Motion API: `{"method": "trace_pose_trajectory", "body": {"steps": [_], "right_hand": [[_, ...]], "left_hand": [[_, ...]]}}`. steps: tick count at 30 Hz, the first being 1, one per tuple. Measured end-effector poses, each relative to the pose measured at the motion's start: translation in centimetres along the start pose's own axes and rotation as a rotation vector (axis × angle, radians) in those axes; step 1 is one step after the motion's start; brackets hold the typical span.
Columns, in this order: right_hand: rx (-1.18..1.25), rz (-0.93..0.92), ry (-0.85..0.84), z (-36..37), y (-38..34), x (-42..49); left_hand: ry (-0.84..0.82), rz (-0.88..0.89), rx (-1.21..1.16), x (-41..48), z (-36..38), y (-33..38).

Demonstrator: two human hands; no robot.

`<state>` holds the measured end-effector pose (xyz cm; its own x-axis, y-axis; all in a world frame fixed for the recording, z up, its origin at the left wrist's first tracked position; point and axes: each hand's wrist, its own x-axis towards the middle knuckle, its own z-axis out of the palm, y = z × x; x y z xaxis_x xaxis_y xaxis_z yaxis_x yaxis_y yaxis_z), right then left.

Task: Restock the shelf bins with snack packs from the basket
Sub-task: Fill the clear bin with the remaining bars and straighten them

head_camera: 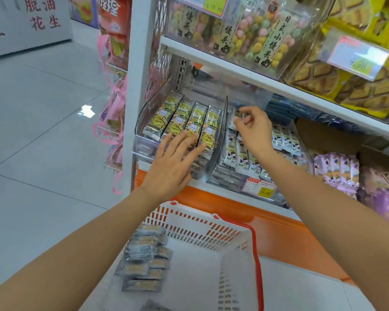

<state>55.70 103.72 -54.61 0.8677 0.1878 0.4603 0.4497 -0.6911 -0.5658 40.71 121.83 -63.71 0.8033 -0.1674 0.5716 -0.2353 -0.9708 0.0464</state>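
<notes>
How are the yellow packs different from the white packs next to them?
The yellow-green snack packs show a square white face; the white snack packs show a dark-haired cartoon. The left hand lies on the yellow ones; the right hand pinches a pack over the white ones. Both fill clear bins.

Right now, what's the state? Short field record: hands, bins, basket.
left hand: fingers straight, resting on yellow-green packs in left bin
right hand: fingers pinch a snack pack above right bin
right bin: holds white packs
basket: white, red handle; grey packs along its left side
</notes>
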Motion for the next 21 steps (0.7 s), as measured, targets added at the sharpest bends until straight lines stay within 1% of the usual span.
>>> {"method": "trace_pose_trajectory", "body": {"steps": [2, 5, 8, 10, 14, 17, 19, 21], "right_hand": [[0.153, -0.022, -0.021, -0.6, -1.9, -2.3], [0.315, -0.089, -0.135, -0.7, -4.5, -7.0], [0.384, -0.168, -0.262, 0.7, -5.2, -11.8], [0.395, -0.16, -0.353, 2.4, -4.6, -14.8], [0.364, -0.045, -0.524, 7.0, -1.6, -20.0], [0.283, 0.086, -0.657, 10.2, 0.8, -22.8], [0.266, 0.194, -0.715, 12.1, 2.2, -24.4], [0.264, 0.308, -0.752, 13.9, 3.5, -25.6]], "left_hand": [[0.029, -0.035, -0.026, -0.9, -0.2, 0.1], [0.045, -0.095, -0.042, -3.2, -0.3, -0.3], [-0.027, -0.136, -0.007, -6.3, -0.1, -1.2], [-0.119, -0.164, 0.027, -8.6, 0.5, -2.0], [-0.382, -0.306, 0.031, -13.3, 2.5, -2.9], [-0.568, -0.341, 0.062, -16.2, 3.9, -3.3], [-0.701, -0.354, 0.08, -17.4, 4.5, -3.6], [-0.767, -0.373, 0.09, -18.5, 5.1, -3.9]]}}
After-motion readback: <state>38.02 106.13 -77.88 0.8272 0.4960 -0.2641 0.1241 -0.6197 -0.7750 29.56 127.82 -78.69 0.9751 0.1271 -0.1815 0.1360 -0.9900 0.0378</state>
